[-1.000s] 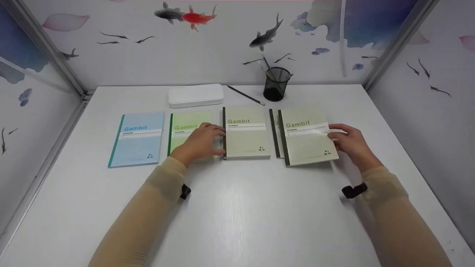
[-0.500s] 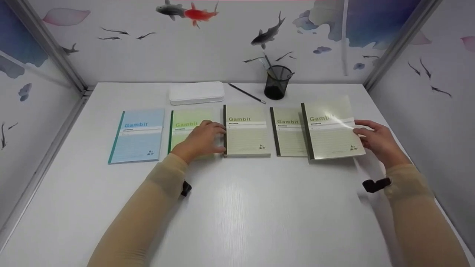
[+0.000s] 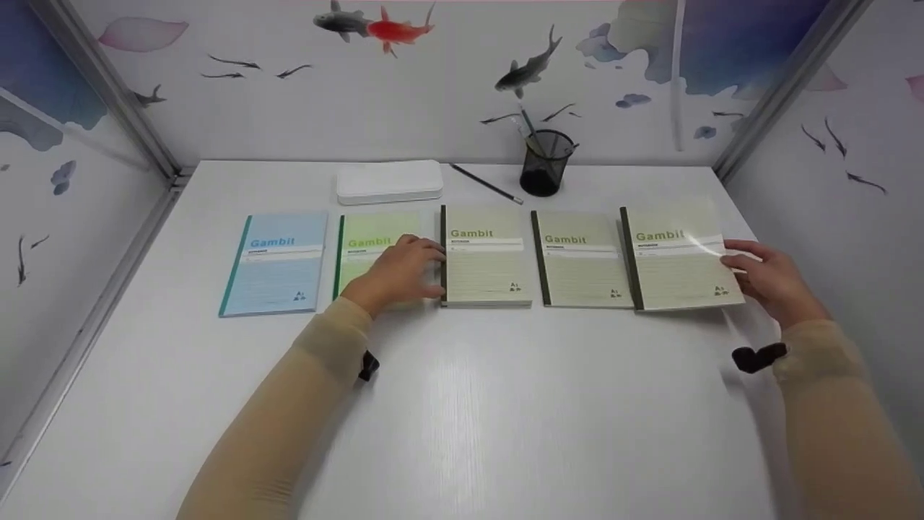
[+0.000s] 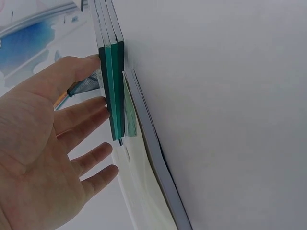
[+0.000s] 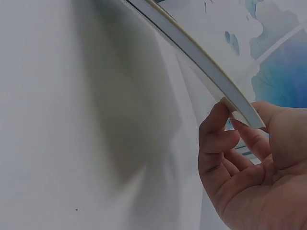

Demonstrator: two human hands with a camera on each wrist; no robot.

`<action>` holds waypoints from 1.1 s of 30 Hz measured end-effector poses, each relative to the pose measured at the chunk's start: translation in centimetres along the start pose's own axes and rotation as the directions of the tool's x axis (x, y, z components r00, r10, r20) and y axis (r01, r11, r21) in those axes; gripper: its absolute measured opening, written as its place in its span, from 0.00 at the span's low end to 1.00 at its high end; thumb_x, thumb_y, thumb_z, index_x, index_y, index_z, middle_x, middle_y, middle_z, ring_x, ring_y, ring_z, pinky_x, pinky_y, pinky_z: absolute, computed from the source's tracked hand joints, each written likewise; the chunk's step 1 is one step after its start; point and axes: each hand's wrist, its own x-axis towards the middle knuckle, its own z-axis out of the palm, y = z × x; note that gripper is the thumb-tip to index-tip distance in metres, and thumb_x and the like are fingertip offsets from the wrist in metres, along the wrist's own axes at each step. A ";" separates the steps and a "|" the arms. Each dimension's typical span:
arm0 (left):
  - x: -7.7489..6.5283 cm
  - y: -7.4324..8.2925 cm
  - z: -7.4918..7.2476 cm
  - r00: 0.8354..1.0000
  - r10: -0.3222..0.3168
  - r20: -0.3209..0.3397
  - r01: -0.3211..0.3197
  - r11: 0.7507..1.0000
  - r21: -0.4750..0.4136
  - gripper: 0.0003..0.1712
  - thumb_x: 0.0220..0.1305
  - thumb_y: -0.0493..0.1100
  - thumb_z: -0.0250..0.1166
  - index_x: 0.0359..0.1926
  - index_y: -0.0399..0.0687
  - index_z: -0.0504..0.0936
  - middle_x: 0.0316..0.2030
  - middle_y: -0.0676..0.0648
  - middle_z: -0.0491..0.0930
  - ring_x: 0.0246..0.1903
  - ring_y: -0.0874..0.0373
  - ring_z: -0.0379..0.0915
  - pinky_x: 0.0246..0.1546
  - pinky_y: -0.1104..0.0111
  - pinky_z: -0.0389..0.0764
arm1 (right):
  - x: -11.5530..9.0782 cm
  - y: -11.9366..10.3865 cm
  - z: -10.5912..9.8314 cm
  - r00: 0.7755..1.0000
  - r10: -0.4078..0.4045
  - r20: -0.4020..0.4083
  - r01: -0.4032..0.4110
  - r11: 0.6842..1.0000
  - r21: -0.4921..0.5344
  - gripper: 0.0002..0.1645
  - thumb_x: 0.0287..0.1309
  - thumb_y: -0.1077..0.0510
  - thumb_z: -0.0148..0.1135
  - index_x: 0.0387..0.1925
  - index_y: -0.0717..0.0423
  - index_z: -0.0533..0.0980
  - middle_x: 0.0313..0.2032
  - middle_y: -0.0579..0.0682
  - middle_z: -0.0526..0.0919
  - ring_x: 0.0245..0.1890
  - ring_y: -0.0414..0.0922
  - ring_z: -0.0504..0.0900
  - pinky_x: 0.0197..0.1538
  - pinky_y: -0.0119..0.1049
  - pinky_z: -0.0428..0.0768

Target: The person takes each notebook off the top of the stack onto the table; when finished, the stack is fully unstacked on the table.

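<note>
So the khaki notebook [image 3: 675, 271] at the right end of the row is the one being handled, sitting right of centre in the head view. Its long axis runs mostly up and down the frame, with the top tipped slightly left. The "Gambit" title end points toward the back wall, and the dark spine is on the left. It's not flat either: the right side is lifted, and the right wrist view shows it bowed into a curve over its own shadow.

The right hand [image 3: 772, 282] has a narrow grip, pinching that right edge. The left hand [image 3: 401, 274] has a wider grip, fingers spread and pretty straight, tips against the spine side of the middle stack [image 3: 485, 267]. That stack stands nearly straight up the frame, spine on the left.

Between those two lies another notebook [image 3: 581, 271], also title end up, leaning a little left. Can't tell if its lower right corner touches the lifted one. Over on the left, the green notebook [image 3: 361, 242] is partly hidden under the left hand and the blue notebook [image 3: 274, 271] leans its top to the right. Upper middle of the tabletop [image 3: 433, 404]: a white case [image 3: 390, 182], a slanted pencil [image 3: 486, 183] and a black mesh cup [image 3: 545, 166].
</note>
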 end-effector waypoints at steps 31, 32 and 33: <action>0.2 0.5 -0.1 0.999 -0.032 0.001 0.032 0.999 0.031 0.36 0.64 0.55 0.73 0.69 0.48 0.78 0.72 0.50 0.71 0.76 0.46 0.55 0.77 0.51 0.61 | 1.2 0.9 2.7 0.971 -0.208 -0.116 0.087 0.763 -0.640 0.36 0.67 0.52 0.66 0.70 0.67 0.69 0.69 0.74 0.65 0.62 0.66 0.69 0.63 0.62 0.72; 0.2 0.5 -0.1 0.999 -0.034 0.002 0.034 0.999 0.027 0.36 0.63 0.55 0.74 0.69 0.48 0.78 0.72 0.50 0.71 0.76 0.46 0.55 0.77 0.51 0.61 | 1.2 0.8 3.2 0.971 -0.215 -0.109 0.097 0.761 -0.641 0.37 0.67 0.52 0.65 0.70 0.67 0.69 0.69 0.74 0.65 0.62 0.66 0.70 0.62 0.61 0.73; 0.2 0.5 0.0 0.999 -0.035 0.005 0.035 0.999 0.024 0.36 0.63 0.55 0.74 0.69 0.48 0.78 0.72 0.50 0.71 0.76 0.46 0.55 0.78 0.51 0.61 | 1.1 0.7 3.8 0.971 -0.218 -0.102 0.104 0.761 -0.641 0.37 0.68 0.51 0.65 0.71 0.66 0.68 0.70 0.73 0.65 0.62 0.65 0.71 0.61 0.59 0.75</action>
